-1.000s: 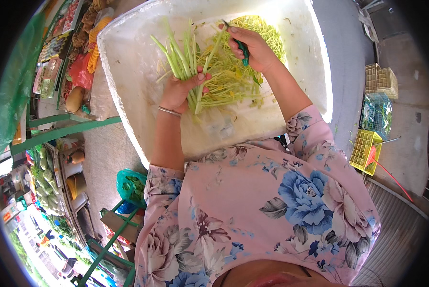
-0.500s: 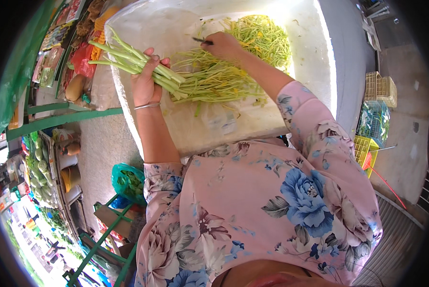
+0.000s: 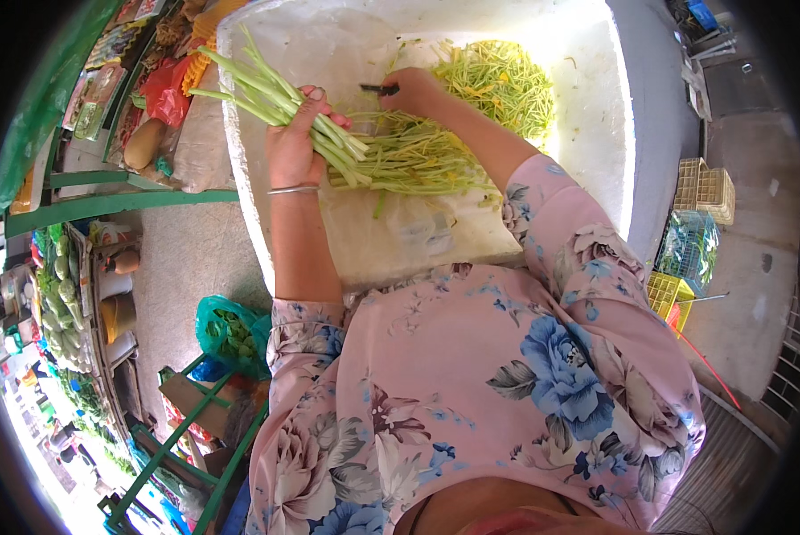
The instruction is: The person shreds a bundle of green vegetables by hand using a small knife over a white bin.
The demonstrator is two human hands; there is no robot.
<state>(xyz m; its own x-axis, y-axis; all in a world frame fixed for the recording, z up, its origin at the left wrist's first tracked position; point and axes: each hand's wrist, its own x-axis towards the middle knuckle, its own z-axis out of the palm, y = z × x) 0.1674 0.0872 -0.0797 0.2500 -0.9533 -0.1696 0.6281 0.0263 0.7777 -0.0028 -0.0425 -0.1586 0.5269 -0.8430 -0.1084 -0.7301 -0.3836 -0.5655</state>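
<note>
My left hand (image 3: 298, 143) grips a bunch of long pale green stalks (image 3: 266, 94), tilted up to the left over the white foam box (image 3: 235, 152). My right hand (image 3: 410, 94) is closed on a small dark cutting tool (image 3: 377, 89), its fingers partly hidden, to the right of the bunch and above loose thin greens. Trimmed yellow-green stems and bits (image 3: 507, 89) lie heaped at the box's far right, and more long stems (image 3: 400, 160) lie under and between my forearms.
A green-framed stall (image 3: 123, 196) with produce stands on the left, with a teal bag of leafy greens (image 3: 232, 334) lower down. Plastic crates (image 3: 705, 192) sit on the floor at the right, beside a long red handle (image 3: 712, 370).
My left hand has swung the bunch leftward and tilted it flatter. My right hand has moved left and turned over, away from the stalks it was touching, with the tool still in it.
</note>
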